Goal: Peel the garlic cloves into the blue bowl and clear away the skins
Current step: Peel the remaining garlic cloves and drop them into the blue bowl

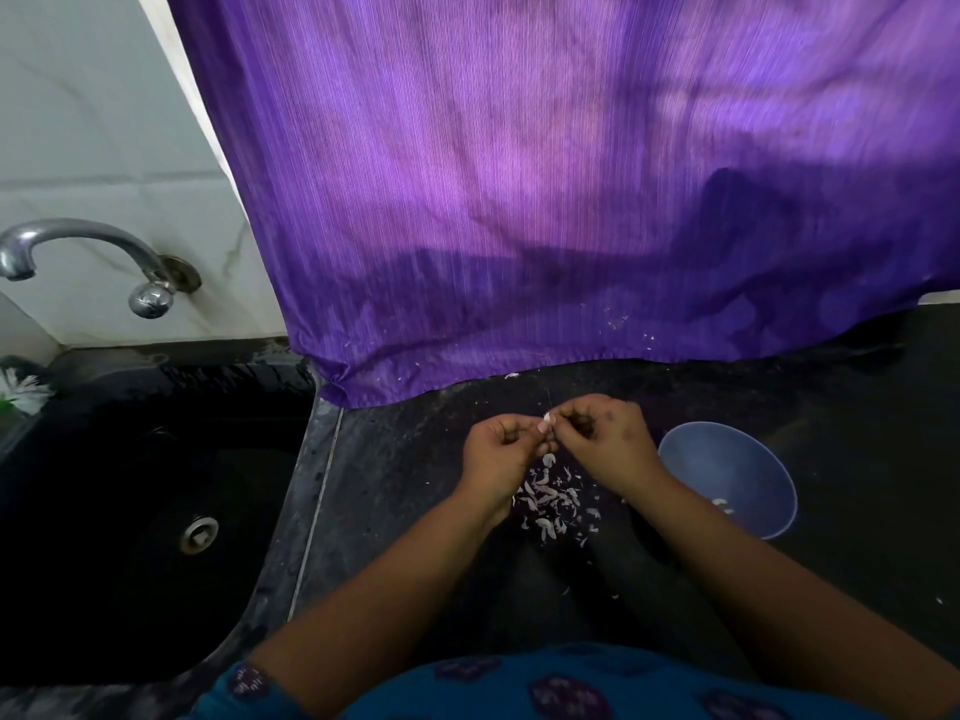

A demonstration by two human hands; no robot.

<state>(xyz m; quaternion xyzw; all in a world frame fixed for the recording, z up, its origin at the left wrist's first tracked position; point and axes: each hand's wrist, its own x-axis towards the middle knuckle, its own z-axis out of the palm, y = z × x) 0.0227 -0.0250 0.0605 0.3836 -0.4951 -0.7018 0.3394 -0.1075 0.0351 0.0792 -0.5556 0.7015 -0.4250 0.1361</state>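
A small pale garlic clove [547,422] is pinched between the fingertips of both hands above the dark counter. My left hand [500,454] holds it from the left with curled fingers. From the right, my right hand [608,443] pinches at it with thumb and fingers. Under the hands lies a scatter of whitish garlic skins [551,498] on the counter. The blue bowl [748,459] stands just right of my right wrist, with a few pale peeled cloves [722,505] at its bottom.
A purple curtain [545,189] hangs behind and its hem rests on the black counter [405,459]. A black sink [145,511] with a metal drain takes up the left, under a chrome tap [78,252]. Stray skin flecks dot the counter.
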